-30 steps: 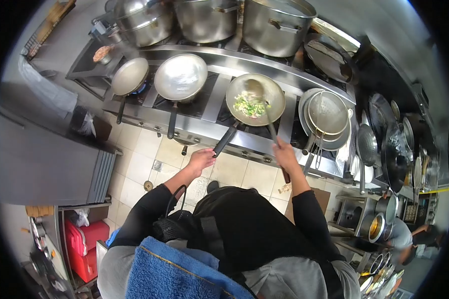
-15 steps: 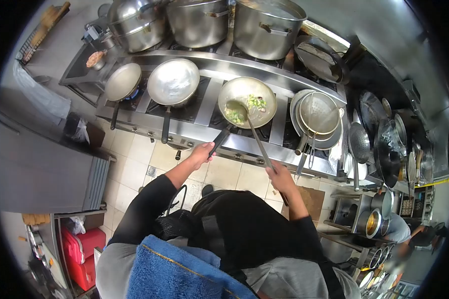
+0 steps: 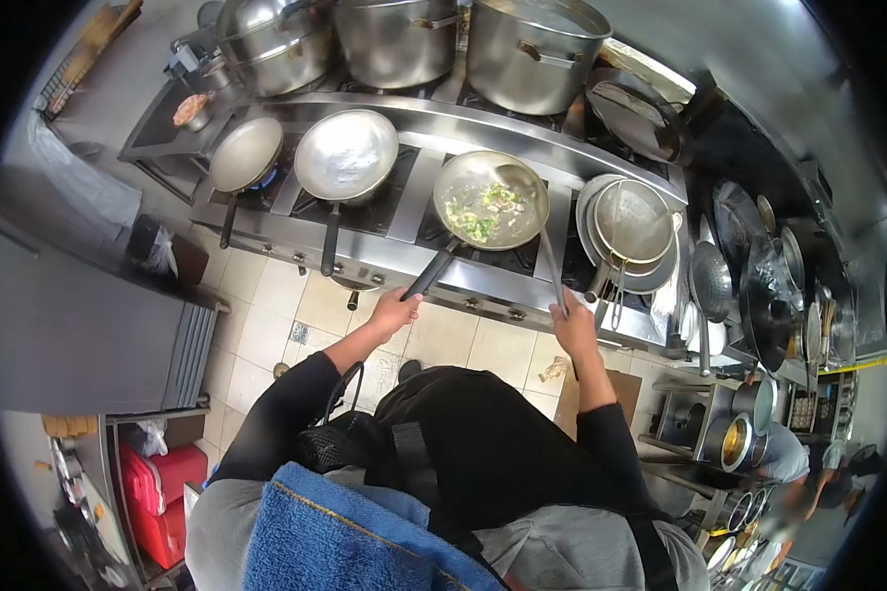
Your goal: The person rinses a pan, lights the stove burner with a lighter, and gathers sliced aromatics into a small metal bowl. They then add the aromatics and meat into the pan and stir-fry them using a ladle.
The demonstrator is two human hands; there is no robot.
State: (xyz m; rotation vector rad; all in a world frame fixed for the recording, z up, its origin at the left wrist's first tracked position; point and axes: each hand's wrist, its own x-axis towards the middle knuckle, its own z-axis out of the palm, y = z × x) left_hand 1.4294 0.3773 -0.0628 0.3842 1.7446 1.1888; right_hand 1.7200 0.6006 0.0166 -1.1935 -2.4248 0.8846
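Observation:
A frying pan (image 3: 450, 175) sits on the stove's right burner with chopped green and pale food (image 3: 475, 223) spread in it. Its black handle points toward me, and my left hand (image 3: 394, 312) is closed around the end. My right hand (image 3: 574, 325) grips the long metal handle of a ladle (image 3: 550, 258). The ladle's bowl rests inside the pan at its far right side, partly blurred. Left of this pan stand two more frying pans: a bright shiny one (image 3: 345, 153) and a duller one (image 3: 246, 156) over a blue flame.
Large steel pots (image 3: 534, 54) line the back of the stove. Strainers (image 3: 636, 222) lie stacked on plates or pans to the right, beside a perforated skimmer (image 3: 710, 281). A red cooler (image 3: 158, 492) is at lower left. Another person (image 3: 786, 453) is at far right.
My right hand has moved up and slightly right. The ladle's bowl has gone from the pan's left-middle to its far right side, and the food is more spread out. My left hand stays on the handle.

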